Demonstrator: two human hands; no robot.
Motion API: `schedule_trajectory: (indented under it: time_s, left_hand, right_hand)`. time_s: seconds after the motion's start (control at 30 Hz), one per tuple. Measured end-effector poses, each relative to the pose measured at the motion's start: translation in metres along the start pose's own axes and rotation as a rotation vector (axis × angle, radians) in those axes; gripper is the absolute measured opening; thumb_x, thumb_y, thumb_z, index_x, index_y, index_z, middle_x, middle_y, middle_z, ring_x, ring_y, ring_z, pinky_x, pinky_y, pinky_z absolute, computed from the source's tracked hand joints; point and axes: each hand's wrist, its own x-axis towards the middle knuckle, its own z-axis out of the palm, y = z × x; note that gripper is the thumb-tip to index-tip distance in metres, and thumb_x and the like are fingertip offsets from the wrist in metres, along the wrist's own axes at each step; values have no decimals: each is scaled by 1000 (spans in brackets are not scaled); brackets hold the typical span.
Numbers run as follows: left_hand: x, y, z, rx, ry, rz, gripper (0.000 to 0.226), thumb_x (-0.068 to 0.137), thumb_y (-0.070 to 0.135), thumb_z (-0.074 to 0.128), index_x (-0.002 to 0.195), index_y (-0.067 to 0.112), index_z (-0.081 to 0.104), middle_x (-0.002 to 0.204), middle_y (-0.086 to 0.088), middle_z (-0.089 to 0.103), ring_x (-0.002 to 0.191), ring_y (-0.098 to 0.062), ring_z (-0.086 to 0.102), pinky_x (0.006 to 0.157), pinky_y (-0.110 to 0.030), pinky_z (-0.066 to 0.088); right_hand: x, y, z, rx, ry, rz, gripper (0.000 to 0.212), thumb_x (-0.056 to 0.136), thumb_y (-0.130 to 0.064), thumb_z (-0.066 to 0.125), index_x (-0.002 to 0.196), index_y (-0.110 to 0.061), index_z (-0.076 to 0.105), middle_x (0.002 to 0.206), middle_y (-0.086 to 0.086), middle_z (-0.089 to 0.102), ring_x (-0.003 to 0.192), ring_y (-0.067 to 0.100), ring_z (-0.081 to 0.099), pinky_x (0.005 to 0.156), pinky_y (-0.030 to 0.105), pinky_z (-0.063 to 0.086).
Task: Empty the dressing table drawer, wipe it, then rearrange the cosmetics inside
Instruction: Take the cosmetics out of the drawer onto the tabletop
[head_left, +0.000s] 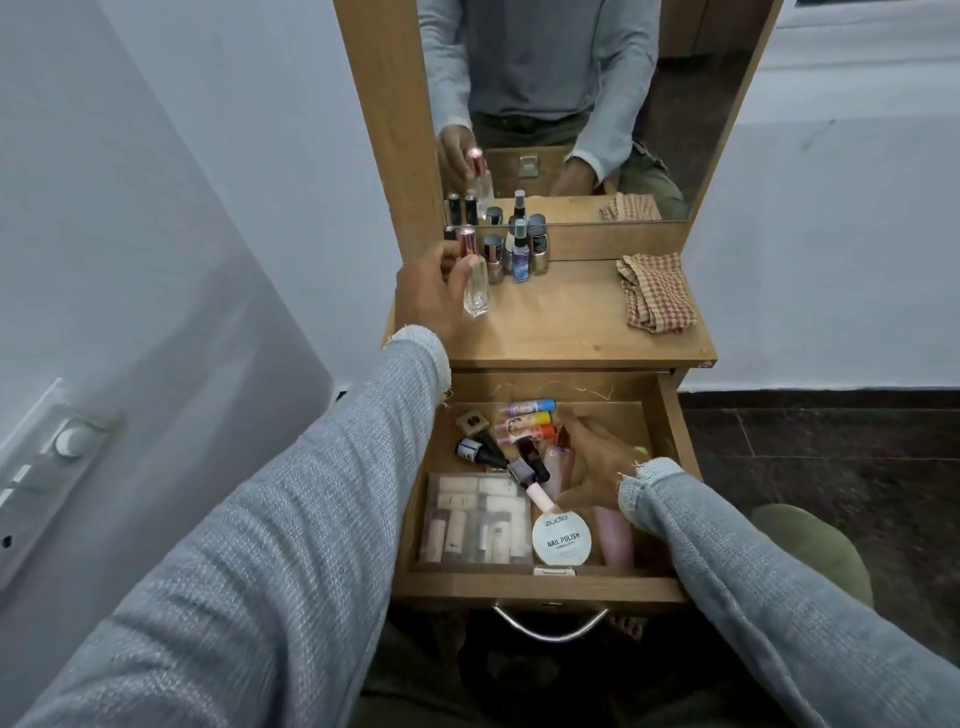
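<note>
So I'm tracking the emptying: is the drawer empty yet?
Not empty. The drawer still holds the clear organiser box, nail polish remover tub and several small bottles.

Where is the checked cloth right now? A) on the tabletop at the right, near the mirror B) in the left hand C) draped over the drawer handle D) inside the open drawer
A: the checked cloth lies crumpled on the tabletop at its right side, just below the mirror, with neither hand touching it.
</note>
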Motion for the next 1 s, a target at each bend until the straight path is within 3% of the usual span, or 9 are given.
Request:
schedule_trajectory:
  time_s: [0.13,0.37,0.53,0.8,1.0]
  left_hand:
    - [4,0,13,10,-16,-5,20,94,24,61,108,11,65,92,6,65,84,-11,62,79,-23,50]
    - [14,4,25,33,-17,18,20,94,26,61,107,11,64,96,0,69,85,-13,63,78,-26,52]
    - [15,-3,32,48,55,33,23,92,30,63,106,12,65,97,0,68,86,-14,62,80,-33,55]
    - [15,-7,38,56,73,51,25,88,31,68,106,13,65,100,0,65,88,-14,60,80,-35,55]
    - [15,-6,37,6,72,21,25,86,29,70,104,13,66,95,1,67,85,-12,62,77,-33,56]
  right_hand:
    - [1,3,2,17,32,13,126,63,-33,84,149,-24,-8,147,6,29,132,25,36,108,41,37]
    - [6,3,1,8,44,40,111,59,-32,87,146,-14,21,143,5,32,131,23,37,107,36,37]
    - [12,5,4,18,38,81,99,52,-33,89,135,-19,38,136,3,36,123,26,45,103,40,43]
    - [11,4,6,70,78,112,115,44,-33,92,138,-20,27,129,8,46,118,28,48,99,42,44]
    - [6,3,10,230,100,75,102,54,-15,89,131,-24,22,99,1,66,83,21,68,79,42,57]
